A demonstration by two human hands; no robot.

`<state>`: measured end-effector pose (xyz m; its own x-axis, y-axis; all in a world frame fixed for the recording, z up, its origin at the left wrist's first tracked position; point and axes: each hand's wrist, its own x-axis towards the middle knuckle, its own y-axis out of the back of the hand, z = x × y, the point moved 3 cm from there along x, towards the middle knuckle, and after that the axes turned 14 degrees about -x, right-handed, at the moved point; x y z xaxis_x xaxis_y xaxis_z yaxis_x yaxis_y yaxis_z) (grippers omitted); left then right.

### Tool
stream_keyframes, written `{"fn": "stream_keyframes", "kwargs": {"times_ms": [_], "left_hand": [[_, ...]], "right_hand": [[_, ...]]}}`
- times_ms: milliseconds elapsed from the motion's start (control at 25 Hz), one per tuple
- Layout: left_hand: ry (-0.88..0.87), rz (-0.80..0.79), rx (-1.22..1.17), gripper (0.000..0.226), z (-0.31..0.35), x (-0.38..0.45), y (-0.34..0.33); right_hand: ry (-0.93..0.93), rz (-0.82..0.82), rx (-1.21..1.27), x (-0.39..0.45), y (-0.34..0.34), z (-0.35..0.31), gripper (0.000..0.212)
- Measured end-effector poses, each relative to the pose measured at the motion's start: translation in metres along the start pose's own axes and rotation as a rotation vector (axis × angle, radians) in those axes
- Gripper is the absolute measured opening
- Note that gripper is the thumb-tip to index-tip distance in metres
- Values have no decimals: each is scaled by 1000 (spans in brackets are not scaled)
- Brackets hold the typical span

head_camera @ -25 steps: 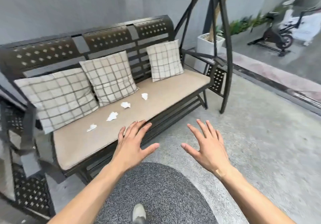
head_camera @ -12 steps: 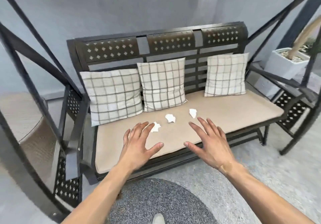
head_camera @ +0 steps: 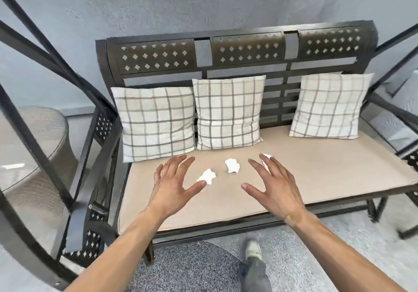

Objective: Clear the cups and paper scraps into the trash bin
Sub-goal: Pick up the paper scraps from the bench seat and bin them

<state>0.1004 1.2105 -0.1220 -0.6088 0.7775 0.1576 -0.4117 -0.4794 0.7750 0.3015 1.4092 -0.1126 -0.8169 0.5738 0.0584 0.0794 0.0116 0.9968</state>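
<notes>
Crumpled white paper scraps lie on the beige seat cushion (head_camera: pixel 316 174) of a dark metal swing bench. One scrap (head_camera: pixel 207 176) rests just right of my left thumb, another scrap (head_camera: pixel 232 165) lies between my hands, and a third scrap (head_camera: pixel 266 157) is partly hidden behind my right fingers. My left hand (head_camera: pixel 173 185) hovers over the cushion with fingers spread, holding nothing. My right hand (head_camera: pixel 274 186) is also spread and empty. No cup or trash bin is in view.
Three checked pillows (head_camera: pixel 228 112) lean on the perforated backrest (head_camera: pixel 226 51). Slanted frame bars (head_camera: pixel 45 92) stand at left, with a wicker glass-topped table (head_camera: pixel 27 151) behind them. A grey round rug (head_camera: pixel 192 269) and my shoe (head_camera: pixel 252 249) are below.
My view has swung left and closer, so the bench now faces me. Both hands have come forward over the cushion, and the leftmost scrap seen earlier is now covered or out of sight.
</notes>
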Motion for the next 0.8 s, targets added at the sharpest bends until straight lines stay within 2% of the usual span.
{"fn": "stream_keyframes", "kwargs": {"times_ms": [280, 440, 600, 800], "left_hand": [[145, 92, 5, 80, 27, 69, -43], [251, 116, 11, 76, 25, 74, -73], [353, 106, 30, 75, 4, 60, -95], [519, 79, 39, 72, -55, 53, -113]], "right_hand": [[110, 1, 63, 92, -11, 77, 71], [166, -75, 74, 115, -33, 104, 72], [213, -190, 70, 124, -71, 109, 71], [184, -354, 63, 130, -133, 106, 72]]}}
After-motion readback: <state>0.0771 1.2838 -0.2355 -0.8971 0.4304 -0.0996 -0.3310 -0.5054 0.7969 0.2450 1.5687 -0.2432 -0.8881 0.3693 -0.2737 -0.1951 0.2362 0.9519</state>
